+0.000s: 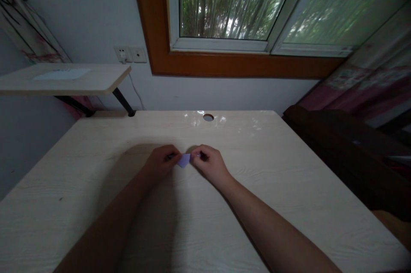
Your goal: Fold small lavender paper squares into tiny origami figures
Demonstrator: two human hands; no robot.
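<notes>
- Grips one small purple piece (pixel 184 161) by its left side with the left hand (pixel 162 159), thumb and fingers closed on it.
- Pinches the same piece at its right side with the right hand (pixel 208 164), fingers curled in.
- Holds it between both hands, near the middle of the pale table (pixel 257 149); cannot tell whether touching the surface.
- Shows broad tabletop left and right of the two forearms (pixel 263 217), running out to slanted side edges.
- Shows more tabletop ahead of the hands, ending at a straight far edge by the wall (pixel 224 91).
- Counts one round hole (pixel 208 117) just inside that far edge.
- Counts one raised shelf (pixel 102 78) at far left, well apart from the hands, with two black legs (pixel 123 102) and one flat sheet (pixel 62 74) on top.
- Counts two wall sockets (pixel 138 54) side by side, and one thin cord (pixel 136 90) hanging below.
- Counts one brown-framed window (pixel 224 7) beyond the far edge.
- Shows dark brown furniture (pixel 327 149) alongside the right edge.
</notes>
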